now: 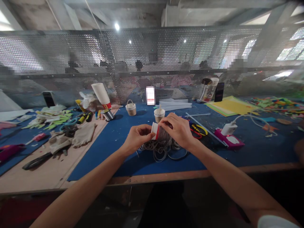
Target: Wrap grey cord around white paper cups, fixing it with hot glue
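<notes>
A paper cup, white with a red band, lies tilted on its side just above the blue mat. My left hand grips it at the rim end, thumb across the near side. Grey-brown cord is wound around the rest of the cup. On the far right of the cup, my right hand is closed with fingertips pinched at the cord. Loose loops of the same cord lie under both hands. Behind them stand a cord-wrapped cup and a similar little basket with a handle.
A stack of paper cups leans at the back left. Gloves and pliers lie on the left board. Scissors, a purple power strip with a white charger, and coloured sheets are on the right. A perforated metal screen borders the back.
</notes>
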{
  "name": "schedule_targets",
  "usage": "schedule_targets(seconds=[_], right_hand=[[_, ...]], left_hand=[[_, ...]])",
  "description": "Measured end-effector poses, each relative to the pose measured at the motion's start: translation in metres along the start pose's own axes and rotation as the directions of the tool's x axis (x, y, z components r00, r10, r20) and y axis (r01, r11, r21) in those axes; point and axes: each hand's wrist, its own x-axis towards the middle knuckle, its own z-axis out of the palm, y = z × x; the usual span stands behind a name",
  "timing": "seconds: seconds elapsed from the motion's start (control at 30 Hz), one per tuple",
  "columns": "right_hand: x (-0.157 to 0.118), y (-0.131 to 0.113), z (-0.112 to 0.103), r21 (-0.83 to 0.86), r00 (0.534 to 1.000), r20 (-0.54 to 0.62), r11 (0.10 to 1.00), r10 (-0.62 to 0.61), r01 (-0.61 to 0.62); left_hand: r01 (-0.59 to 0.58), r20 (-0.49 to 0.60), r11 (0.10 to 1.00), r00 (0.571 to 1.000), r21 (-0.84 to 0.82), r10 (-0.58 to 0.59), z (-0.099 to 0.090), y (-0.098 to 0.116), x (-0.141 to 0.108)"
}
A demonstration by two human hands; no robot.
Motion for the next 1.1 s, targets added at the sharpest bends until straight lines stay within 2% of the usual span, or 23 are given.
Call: schedule_targets(seconds=[0.63, 0.87, 1.1], right_hand=[[0.0, 0.001, 0.0, 0.016, 1.0, 0.004, 1.0, 0.022, -0.022], [0.0, 0.002, 0.002, 0.074, 0.996, 0.034, 0.994, 0.078, -0.08], [0.003, 0.009, 0.005, 0.242, 0.991, 0.022, 0.961, 0.133, -0.135]], left_hand=[[-0.011, -0.008, 0.999, 1.0, 0.031, 0.011, 0.001, 0.002, -0.001], [-0.006, -0.015, 0.999, 1.0, 0.034, 0.007, 0.0, 0.001, 0.0], [0.015, -0.038, 1.0, 0.999, 0.015, -0.014, 0.0, -0.002, 0.001]])
